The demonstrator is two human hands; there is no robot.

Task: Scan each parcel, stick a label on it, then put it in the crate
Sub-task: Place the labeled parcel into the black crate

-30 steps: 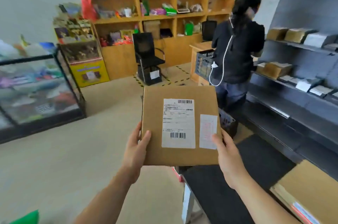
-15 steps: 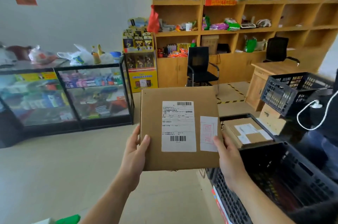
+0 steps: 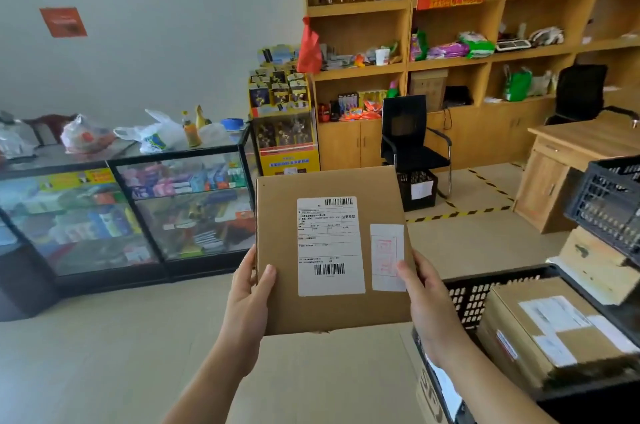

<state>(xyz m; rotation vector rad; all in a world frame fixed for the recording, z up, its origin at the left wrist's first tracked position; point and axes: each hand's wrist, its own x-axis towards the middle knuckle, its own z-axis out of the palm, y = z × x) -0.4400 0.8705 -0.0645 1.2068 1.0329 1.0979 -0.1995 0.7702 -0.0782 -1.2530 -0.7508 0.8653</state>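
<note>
Between the person's hands, a flat cardboard parcel (image 3: 332, 250) hangs in the air with its labelled face turned toward the camera, probably so the print can be checked on the way. The left hand (image 3: 247, 299) grips the lower left edge, thumb laid on the front and the other fingers behind the board. The right hand (image 3: 426, 302) grips the lower right edge the same way, its thumb resting on the corner of a small white sticker (image 3: 387, 257) just beside the large shipping label (image 3: 329, 245). With both labels on, the parcel seems ready for the black crate (image 3: 464, 295), which sits low to the right near the right wrist and holds another labelled parcel (image 3: 554, 337). A two-handed hold suits lowering it in flat. The fingers behind the parcel are hidden, so how far they wrap cannot be told. The label print is too small to read, the sticker's red marking is blurred, the crate is cut off by the frame's right edge, and no scanner is in view.
</note>
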